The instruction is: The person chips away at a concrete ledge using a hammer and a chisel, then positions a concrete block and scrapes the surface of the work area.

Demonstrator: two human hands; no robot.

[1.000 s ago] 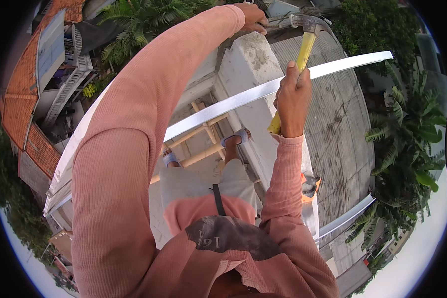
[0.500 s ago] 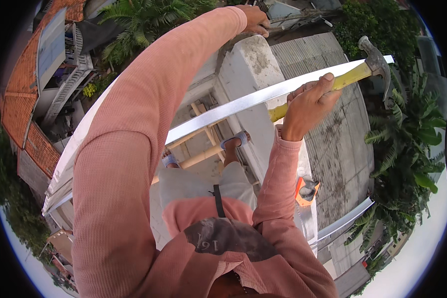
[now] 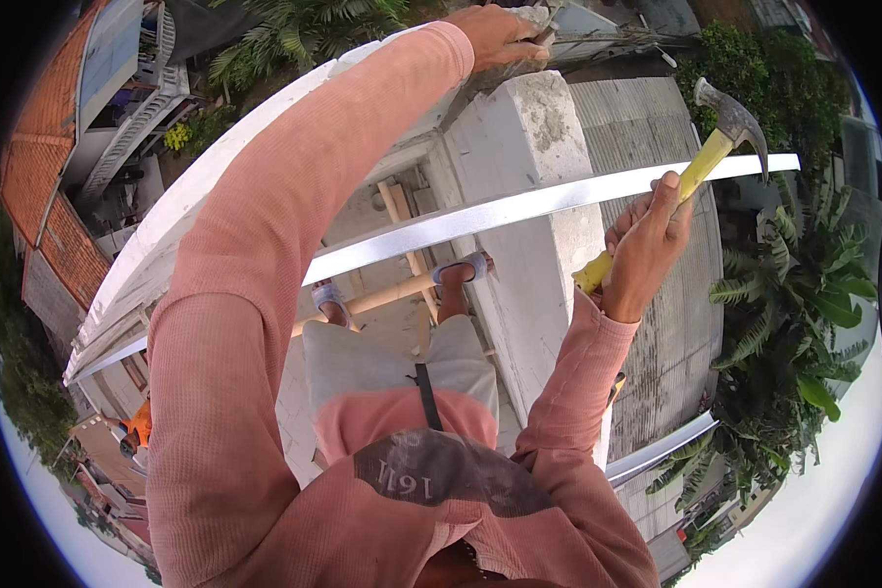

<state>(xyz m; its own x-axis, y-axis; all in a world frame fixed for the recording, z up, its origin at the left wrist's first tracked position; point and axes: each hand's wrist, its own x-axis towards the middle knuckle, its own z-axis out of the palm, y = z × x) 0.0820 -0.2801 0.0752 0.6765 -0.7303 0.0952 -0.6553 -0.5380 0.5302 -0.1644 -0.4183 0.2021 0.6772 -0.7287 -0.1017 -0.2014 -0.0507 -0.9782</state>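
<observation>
Right of centre in the frame, the fingers of the right hand (image 3: 647, 253) are wrapped around the yellow handle of a claw hammer (image 3: 708, 162), the thumb laid along it and a short stub of handle showing below the palm. The steel head points to the upper right. At top centre, the left hand (image 3: 498, 39) bends its fingers beside rough grey masonry (image 3: 535, 16); whether they pinch anything cannot be told. A shiny metal strip (image 3: 519, 205) crosses the middle of the frame, passing behind the hammer and in front of a white wall (image 3: 519, 269). At centre, slippered feet (image 3: 463, 269) stand near pale poles (image 3: 397, 294).

For good hammer work, the grip looks suitable, though wrapping the thumb round would make it firmer. Left fingertips are best kept out of the hammer's path, the swing short enough to miss the strip, and both feet settled before any blow.
</observation>
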